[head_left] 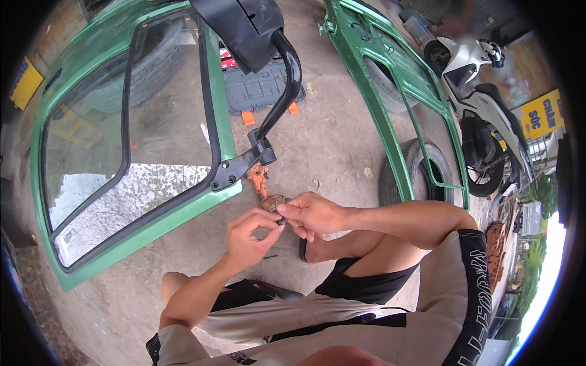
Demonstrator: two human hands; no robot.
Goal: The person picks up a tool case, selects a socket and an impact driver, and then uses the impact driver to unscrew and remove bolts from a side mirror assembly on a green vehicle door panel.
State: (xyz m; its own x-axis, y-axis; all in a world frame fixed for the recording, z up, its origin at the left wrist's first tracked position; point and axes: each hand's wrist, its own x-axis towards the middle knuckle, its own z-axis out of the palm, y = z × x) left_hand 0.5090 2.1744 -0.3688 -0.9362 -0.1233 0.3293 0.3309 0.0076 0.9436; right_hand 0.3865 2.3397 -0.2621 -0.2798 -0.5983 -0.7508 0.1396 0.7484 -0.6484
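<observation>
My left hand (250, 236) and my right hand (315, 213) meet low in front of me, fingertips almost touching. Between the thumb and forefinger of my left hand is a small dark piece (281, 222), too small to name. The fingers of my right hand are curled in a pinch, and what they hold is hidden. Just beyond the fingertips lies an orange cordless power tool (259, 181), partly covered by my hands. To the left stands a green vehicle door (229, 137) with glass, and a black bracket (235, 169) is bolted to its corner.
A black mirror (244, 30) on a bent tube (292, 79) juts from the door. Behind it lies a dark tool case (256, 85). A second green door frame (366, 91) leans on tyres (390, 174) at the right, near a white motorbike (482, 91).
</observation>
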